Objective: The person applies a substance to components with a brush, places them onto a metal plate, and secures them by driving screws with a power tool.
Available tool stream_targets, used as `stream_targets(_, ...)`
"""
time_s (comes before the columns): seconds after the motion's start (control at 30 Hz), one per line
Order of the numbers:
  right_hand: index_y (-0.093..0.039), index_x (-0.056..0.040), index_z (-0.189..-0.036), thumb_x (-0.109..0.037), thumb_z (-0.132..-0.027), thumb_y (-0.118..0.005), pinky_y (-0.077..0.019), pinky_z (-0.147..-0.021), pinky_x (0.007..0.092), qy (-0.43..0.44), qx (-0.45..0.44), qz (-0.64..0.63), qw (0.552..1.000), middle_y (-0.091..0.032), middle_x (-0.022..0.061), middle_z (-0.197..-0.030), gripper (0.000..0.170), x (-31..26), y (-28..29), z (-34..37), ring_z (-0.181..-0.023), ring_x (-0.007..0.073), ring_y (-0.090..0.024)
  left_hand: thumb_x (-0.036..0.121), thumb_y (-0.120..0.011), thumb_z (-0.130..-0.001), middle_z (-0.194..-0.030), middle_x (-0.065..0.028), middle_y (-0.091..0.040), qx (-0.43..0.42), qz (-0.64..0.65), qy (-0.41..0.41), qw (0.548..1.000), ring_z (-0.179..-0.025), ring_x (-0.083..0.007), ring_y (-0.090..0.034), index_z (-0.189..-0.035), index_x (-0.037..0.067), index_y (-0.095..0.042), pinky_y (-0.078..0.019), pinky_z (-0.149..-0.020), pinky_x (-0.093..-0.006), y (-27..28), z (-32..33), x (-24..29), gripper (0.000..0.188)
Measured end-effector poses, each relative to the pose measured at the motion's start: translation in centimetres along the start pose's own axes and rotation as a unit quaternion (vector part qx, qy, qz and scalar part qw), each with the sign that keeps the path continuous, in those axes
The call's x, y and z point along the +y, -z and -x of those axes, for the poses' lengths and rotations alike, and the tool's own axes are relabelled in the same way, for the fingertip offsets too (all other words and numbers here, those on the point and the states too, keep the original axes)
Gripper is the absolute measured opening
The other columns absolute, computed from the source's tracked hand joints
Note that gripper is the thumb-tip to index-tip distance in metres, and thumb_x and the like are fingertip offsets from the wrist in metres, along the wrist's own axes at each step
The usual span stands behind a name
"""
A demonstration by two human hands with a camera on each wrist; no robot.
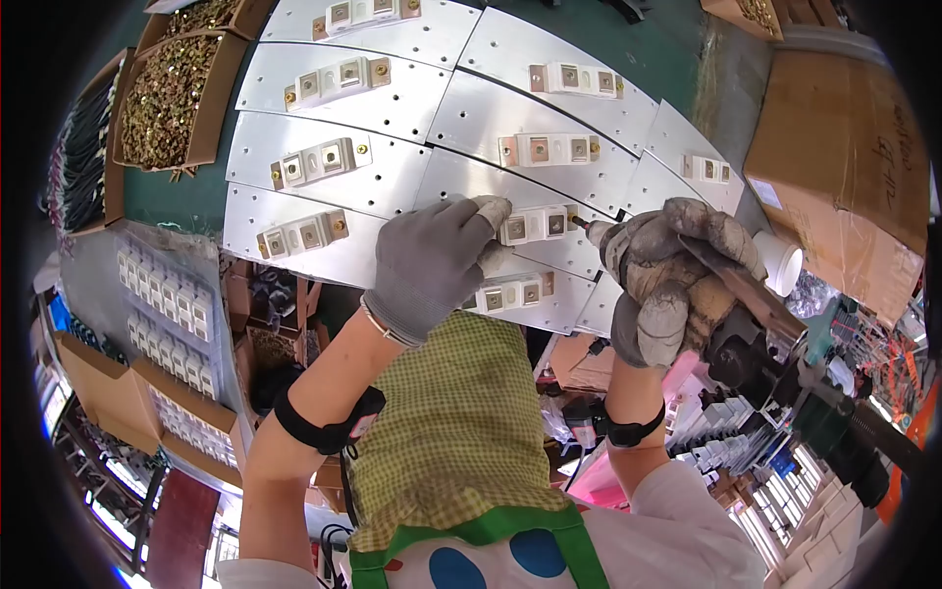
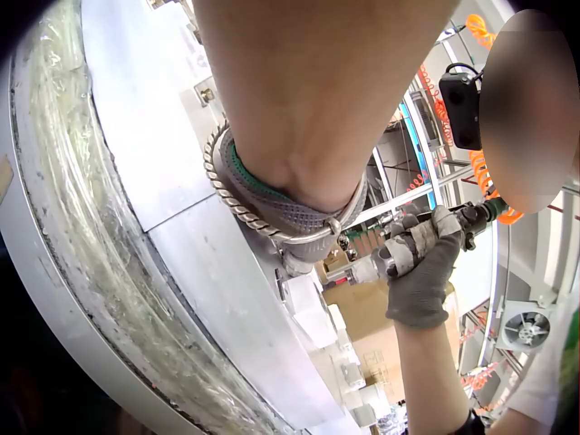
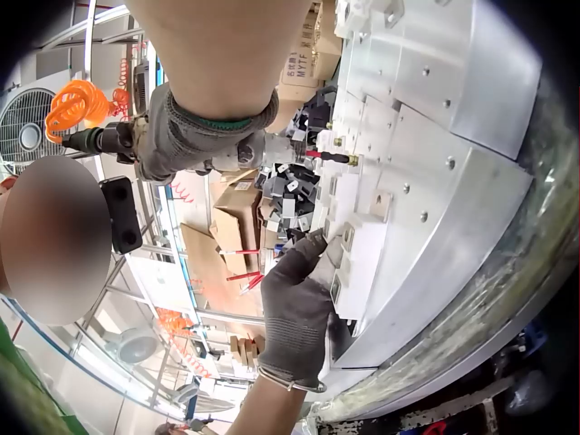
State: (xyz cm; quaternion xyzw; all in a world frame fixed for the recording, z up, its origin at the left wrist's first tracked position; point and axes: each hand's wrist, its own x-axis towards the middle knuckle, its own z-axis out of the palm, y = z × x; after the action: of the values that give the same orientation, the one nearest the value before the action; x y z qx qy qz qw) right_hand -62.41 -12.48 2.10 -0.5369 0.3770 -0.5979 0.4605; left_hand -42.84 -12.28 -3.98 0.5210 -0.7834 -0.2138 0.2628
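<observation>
My gloved left hand [image 1: 432, 255] pinches the left end of a white terminal block [image 1: 535, 226] on a silvery metal plate [image 1: 461, 177]. In the right wrist view, the left glove's fingers [image 3: 304, 272] lie along a white block. My right hand [image 1: 677, 275], in a glove with taped fingers, grips a power screwdriver [image 1: 738, 361]. The screwdriver's bit [image 3: 319, 155], red in the middle, points at a brass screw [image 3: 352, 160] at the block's right end. In the left wrist view, the left hand's fingers are mostly hidden behind its wrist.
More plates carry similar terminal blocks [image 1: 339, 79]. A carton of brass screws [image 1: 172, 98] stands at the far left, a large cardboard box [image 1: 834, 157] at the right. A white cup [image 1: 780, 263] sits near the right hand. An orange coiled hose [image 3: 77, 104] hangs behind the screwdriver.
</observation>
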Motion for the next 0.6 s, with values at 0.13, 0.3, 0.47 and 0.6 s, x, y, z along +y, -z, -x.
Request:
stream_targets(0.13,-0.040,-0.0020,-0.121,-0.011,-0.073,-0.071,-0.0519,-0.072,0.0387,0.037,0.012,-0.005,0.999,-0.053,0.0186,-0.108,0.057,0.7,-0.4,-0.2,-0.087,0.0240,-0.059,0.019,-0.069,-0.065,-0.067,-0.0021,-0.055,0.001,0.011,0.002,1.000,-0.059,-0.0192,-0.056,-0.097,0.008,-0.062,-0.0437,-0.048,-0.0300,-0.1,0.1,-0.1,0.034)
stream_targets(0.3,-0.031,-0.0010,-0.130,-0.014,-0.074,-0.070,-0.0493,-0.076,0.0528,0.013,-0.033,-0.016,0.999,-0.044,0.0229,-0.121,0.070,0.1,0.1,-0.5,-0.095,0.0275,-0.054,0.020,-0.069,-0.067,-0.065,-0.0023,-0.053,-0.006,-0.007,-0.008,1.000,-0.057,-0.0171,-0.056,-0.100,0.008,-0.061,-0.0436,-0.049,-0.0290,0.3,-0.1,0.0,0.036)
stream_targets(0.47,-0.024,-0.0086,-0.137,-0.018,-0.078,-0.066,-0.0470,-0.072,0.0454,0.047,0.017,-0.033,0.998,-0.043,0.0179,-0.117,0.072,-3.4,-0.3,-0.3,-0.085,0.0225,-0.048,0.021,-0.063,-0.079,-0.093,-0.0067,-0.056,-0.051,0.604,0.314,0.731,-0.081,-0.0132,-0.056,-0.117,0.003,-0.048,-0.0478,-0.064,-0.0255,3.8,1.1,1.7,0.045)
stream_targets(0.6,-0.037,-0.0147,-0.127,-0.014,-0.072,-0.071,-0.0490,-0.069,0.0474,-0.015,-0.048,-0.198,0.979,-0.049,0.0128,-0.112,0.064,-7.3,-2.3,-0.7,-0.085,0.0258,-0.054,0.013,-0.054,-0.085,-0.116,-0.0150,-0.050,-0.041,0.845,0.345,0.407,-0.099,-0.0190,-0.053,-0.123,-0.004,-0.039,-0.0496,-0.080,-0.0276,4.8,3.1,2.2,0.044)
